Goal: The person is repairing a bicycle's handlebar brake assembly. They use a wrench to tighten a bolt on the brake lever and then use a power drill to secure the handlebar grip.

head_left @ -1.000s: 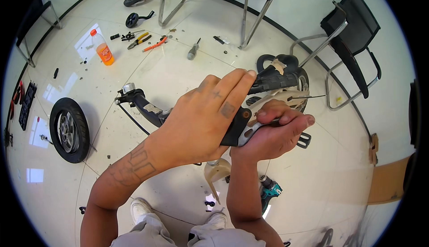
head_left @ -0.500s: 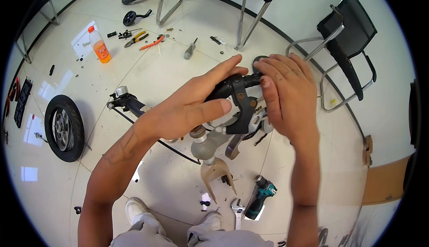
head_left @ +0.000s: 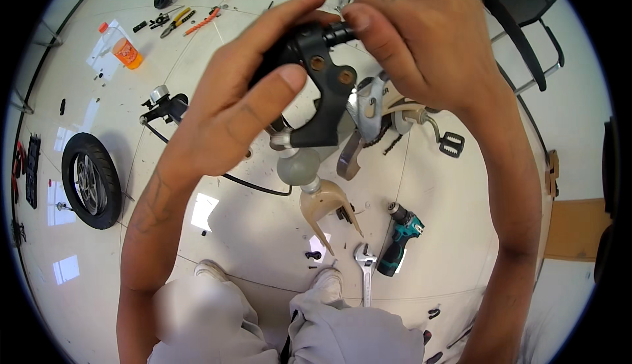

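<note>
My left hand (head_left: 220, 97) straddles the black handlebar (head_left: 280, 51), thumb on the near side and fingers over the far side. Beside that thumb, a black brake lever (head_left: 322, 94) with two rusty bolts hangs from the bar. My right hand (head_left: 428, 41) is closed over the bar's right end, its thumb pressing a black ribbed grip (head_left: 339, 33); its fingertips are hidden. Below stands the bicycle frame with a beige fork (head_left: 324, 203) holding no wheel, and a black pedal (head_left: 451, 144). The bar's other end carries another lever clamp (head_left: 164, 106).
A teal cordless drill (head_left: 401, 239) and an adjustable wrench (head_left: 366, 272) lie near my shoes. At left are a small wheel (head_left: 91, 181), an orange drink bottle (head_left: 122, 47) and pliers (head_left: 176, 23). A black chair (head_left: 520, 28) stands at far right.
Both hands and the handlebar now appear higher and larger in view. My right hand has curled more closely over the grip. The view has shifted, showing more of my legs.
</note>
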`<state>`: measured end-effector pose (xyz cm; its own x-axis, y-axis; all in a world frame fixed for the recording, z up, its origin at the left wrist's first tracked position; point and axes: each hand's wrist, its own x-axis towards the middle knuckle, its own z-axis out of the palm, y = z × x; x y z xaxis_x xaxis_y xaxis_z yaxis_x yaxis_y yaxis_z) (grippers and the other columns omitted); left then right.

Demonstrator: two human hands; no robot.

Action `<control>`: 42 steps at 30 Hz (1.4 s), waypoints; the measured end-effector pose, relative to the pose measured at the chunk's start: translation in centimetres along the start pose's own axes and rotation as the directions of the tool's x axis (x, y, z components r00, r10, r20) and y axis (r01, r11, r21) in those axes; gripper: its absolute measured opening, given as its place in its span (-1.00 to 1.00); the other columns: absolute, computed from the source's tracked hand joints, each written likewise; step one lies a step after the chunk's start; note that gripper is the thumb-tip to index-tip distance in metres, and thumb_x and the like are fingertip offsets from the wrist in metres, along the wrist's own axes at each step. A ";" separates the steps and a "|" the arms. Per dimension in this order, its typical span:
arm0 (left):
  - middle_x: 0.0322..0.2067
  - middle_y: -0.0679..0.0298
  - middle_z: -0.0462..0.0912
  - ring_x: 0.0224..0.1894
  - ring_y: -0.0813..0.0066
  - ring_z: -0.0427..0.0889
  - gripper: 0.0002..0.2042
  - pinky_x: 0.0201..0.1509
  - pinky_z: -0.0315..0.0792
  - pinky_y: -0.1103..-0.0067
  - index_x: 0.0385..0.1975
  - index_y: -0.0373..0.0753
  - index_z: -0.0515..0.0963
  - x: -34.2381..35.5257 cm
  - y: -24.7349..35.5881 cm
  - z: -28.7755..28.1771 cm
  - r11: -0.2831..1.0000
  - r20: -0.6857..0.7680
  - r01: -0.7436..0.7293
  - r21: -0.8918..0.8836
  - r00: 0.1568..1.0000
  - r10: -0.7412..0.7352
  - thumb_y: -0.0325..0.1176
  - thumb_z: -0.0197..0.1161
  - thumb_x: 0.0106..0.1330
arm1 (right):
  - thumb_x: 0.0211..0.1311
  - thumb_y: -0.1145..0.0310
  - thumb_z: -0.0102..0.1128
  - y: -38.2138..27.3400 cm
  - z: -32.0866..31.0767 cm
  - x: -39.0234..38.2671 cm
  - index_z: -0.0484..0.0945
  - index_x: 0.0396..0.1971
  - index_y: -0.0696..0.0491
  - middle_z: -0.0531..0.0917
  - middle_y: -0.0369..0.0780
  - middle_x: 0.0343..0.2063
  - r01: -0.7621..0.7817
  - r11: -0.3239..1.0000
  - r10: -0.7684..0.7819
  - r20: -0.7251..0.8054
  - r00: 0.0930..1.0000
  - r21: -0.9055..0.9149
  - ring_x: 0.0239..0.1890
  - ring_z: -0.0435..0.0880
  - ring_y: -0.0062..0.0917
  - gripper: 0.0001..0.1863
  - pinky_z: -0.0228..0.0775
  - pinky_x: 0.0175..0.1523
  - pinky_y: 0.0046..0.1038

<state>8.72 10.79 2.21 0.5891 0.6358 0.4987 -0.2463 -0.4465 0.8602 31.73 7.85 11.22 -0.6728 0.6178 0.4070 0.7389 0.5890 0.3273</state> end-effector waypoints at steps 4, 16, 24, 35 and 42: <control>0.22 0.07 0.47 0.27 0.40 0.43 -0.46 0.38 0.23 0.49 0.35 -0.38 0.29 0.3 0.5 -0.4 0.991 0.005 0.121 0.052 0.993 -0.121 -0.21 -0.05 0.44 | 0.12 0.17 0.33 -0.7 0.1 0.0 0.61 -0.26 0.08 0.60 -0.20 -0.14 0.210 0.939 -0.267 -0.192 0.944 -0.271 -0.05 0.58 -0.35 -0.70 0.45 0.01 -0.36; -0.13 0.31 0.62 -0.17 0.66 0.56 -0.58 -0.06 0.44 0.72 0.25 -0.27 0.45 0.9 -0.3 1.2 0.958 -0.199 0.282 0.051 0.943 -0.267 -0.14 -0.04 0.57 | -0.01 0.08 0.41 -1.0 -3.3 -2.8 0.57 -0.26 0.11 0.56 -0.20 -0.20 0.153 0.987 -0.147 0.130 0.981 -0.042 0.01 0.54 -0.29 -0.56 0.47 0.01 -0.40; -0.28 0.33 0.61 -0.37 0.70 0.48 -0.63 -0.26 0.41 0.73 0.22 -0.21 0.51 1.4 0.3 2.1 0.934 -0.277 0.328 0.141 0.919 -0.281 -0.19 0.00 0.55 | 0.06 0.09 0.37 -0.7 -2.5 -3.7 0.58 -0.47 0.15 0.58 -0.18 -0.36 0.047 0.998 -0.050 0.111 0.993 0.033 -0.17 0.55 -0.35 -0.62 0.45 -0.13 -0.36; -0.40 0.21 0.61 -0.46 0.49 0.56 -0.58 -0.36 0.46 0.56 0.09 -0.38 0.48 1.7 1.0 2.6 0.958 -0.142 0.267 0.105 0.957 -0.251 -0.11 0.00 0.55 | -0.12 0.43 0.41 -2.2 -2.5 -1.9 0.52 -0.13 0.08 0.62 -0.26 -0.24 -0.077 0.966 0.090 0.041 0.995 -0.246 0.03 0.58 -0.37 -0.54 0.38 0.18 -0.30; -0.43 0.09 0.60 -0.47 0.23 0.58 -0.60 -0.32 0.46 0.44 -0.01 -0.37 0.49 0.9 0.8 2.5 0.949 -0.145 0.214 0.231 0.972 -0.183 -0.09 -0.03 0.54 | -0.08 0.31 0.40 -0.9 0.3 -0.2 0.49 -0.38 0.09 0.57 -0.23 -0.53 0.043 0.980 -0.007 0.180 0.984 -0.196 -0.40 0.64 -0.35 -0.70 0.44 -0.15 -0.33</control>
<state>10.96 9.45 3.11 0.5064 0.7914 0.3425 0.0697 -0.4335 0.8985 31.14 7.36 10.57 -0.6736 0.6976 0.2443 0.7024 0.5012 0.5054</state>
